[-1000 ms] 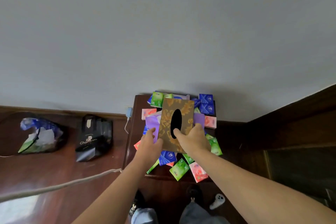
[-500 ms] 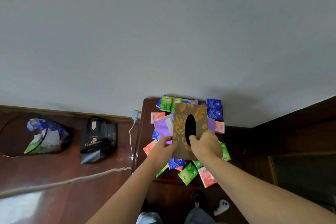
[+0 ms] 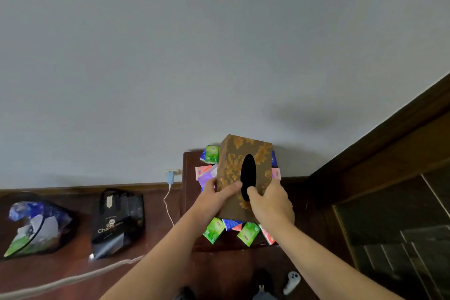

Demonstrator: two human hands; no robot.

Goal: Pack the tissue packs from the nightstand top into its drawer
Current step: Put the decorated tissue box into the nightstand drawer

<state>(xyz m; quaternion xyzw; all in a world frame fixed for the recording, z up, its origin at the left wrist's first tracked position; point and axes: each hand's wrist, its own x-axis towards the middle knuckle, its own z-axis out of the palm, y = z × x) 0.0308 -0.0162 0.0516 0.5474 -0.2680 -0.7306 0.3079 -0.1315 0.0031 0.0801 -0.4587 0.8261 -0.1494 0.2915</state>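
A: Where are the tissue packs [image 3: 213,229]?
B: Scattered on the nightstand [image 3: 188,200], green, blue and pink ones, mostly hidden under a brown patterned tissue box [image 3: 233,168].
A: And the hands?
B: Both clasp that box above the packs: left hand [image 3: 214,198] on its left side, right hand [image 3: 271,204] on the right, thumb at the oval slot.
A: Nearby?
B: A black bag [image 3: 118,223] on the floor.

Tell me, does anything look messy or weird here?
Yes. Small tissue packs lie jumbled at all angles on the nightstand, some poking past its front edge. Both hands, left and right, hold a brown patterned tissue box tilted above the pile.
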